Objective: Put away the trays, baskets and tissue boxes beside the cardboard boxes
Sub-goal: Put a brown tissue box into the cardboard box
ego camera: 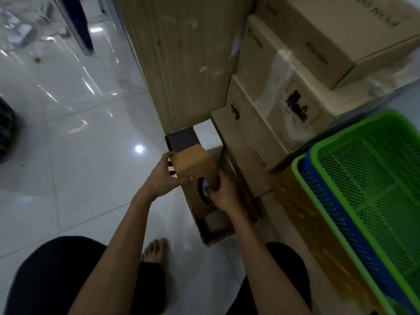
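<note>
Left grip: the tissue box (193, 165) is clasped by the left hand (163, 176), fingers curled round its left edge and the thumb laid across its near face.
Right grip: the same box is held at its right side by the right hand (223, 192), closed against it just beside a round dark opening; the fingertips are hidden behind the box.
Tissue box: tan, held low, just left of the foot of the stacked cardboard boxes (284, 92); a longer tan shape is seen beneath it, and whether that is a separate box cannot be told.
Dark box: a dark box (181, 138) is seen just beyond the tissue box, left of the stack.
Baskets: a green basket (375, 178) is nested in a blue basket (329, 212), right of the stack and touching it.
Panel: a ribbed panel (181, 64) stands left of the stack.
Floor: a glossy white floor (79, 144) extends left of the stack; a bare foot (155, 250) is planted on it.
</note>
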